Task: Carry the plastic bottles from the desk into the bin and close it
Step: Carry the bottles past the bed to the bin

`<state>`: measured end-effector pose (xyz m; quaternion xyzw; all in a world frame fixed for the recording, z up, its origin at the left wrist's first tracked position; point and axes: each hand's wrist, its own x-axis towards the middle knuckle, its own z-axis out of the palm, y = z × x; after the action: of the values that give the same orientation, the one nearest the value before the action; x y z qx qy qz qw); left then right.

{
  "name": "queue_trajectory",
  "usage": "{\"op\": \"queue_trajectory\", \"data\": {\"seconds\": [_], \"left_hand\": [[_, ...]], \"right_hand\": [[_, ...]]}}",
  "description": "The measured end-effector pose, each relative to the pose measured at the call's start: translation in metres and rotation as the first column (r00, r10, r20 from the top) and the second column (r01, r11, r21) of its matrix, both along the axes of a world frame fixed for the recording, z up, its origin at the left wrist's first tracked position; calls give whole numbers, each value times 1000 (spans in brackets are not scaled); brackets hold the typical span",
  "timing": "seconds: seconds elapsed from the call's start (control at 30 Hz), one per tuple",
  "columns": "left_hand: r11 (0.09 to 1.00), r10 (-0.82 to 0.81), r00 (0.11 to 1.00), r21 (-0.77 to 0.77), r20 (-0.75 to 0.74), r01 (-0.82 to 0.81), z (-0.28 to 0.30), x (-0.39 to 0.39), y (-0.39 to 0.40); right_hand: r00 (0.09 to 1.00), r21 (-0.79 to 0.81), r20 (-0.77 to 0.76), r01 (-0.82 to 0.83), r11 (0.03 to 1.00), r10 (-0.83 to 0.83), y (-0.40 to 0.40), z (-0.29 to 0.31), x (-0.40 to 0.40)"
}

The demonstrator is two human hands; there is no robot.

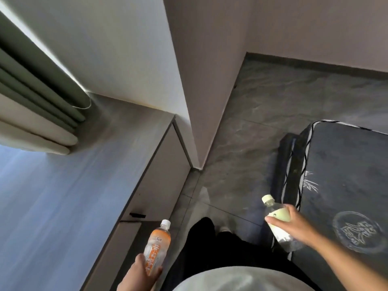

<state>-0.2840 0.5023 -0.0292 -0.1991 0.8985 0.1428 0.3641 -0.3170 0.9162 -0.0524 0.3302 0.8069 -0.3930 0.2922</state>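
No bin shows in the head view, so the carry is judged only partly done. A slip looks the main risk: the left hand (pixel 139 274) grips the orange bottle (pixel 158 246) low, near its base, leaving most of its length above the fingers, where a swing could tip it loose. The right hand (pixel 298 224) wraps the pale bottle (pixel 277 222) at its middle, thumb across the label, cap pointing away. Closing the bin with both hands full may be awkward. The desk (pixel 63 185) lies left, a mattress (pixel 346 175) right.
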Motion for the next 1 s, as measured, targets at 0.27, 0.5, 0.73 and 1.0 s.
{"op": "queue_trajectory", "data": {"seconds": [0.27, 0.5, 0.73, 1.0], "left_hand": [[982, -189, 980, 40, 68, 187, -14, -74, 8], [947, -318, 948, 55, 12, 317, -11, -156, 64], [899, -437, 900, 25, -2, 437, -13, -223, 137], [936, -350, 936, 56, 34, 348, -17, -272, 191]], "right_hand": [[977, 27, 22, 210, 977, -210, 9, 2, 11], [934, 99, 90, 338, 936, -347, 32, 4, 42], [859, 99, 73, 500, 860, -508, 80, -2, 34], [913, 141, 126, 370, 918, -388, 160, -1, -50]]}}
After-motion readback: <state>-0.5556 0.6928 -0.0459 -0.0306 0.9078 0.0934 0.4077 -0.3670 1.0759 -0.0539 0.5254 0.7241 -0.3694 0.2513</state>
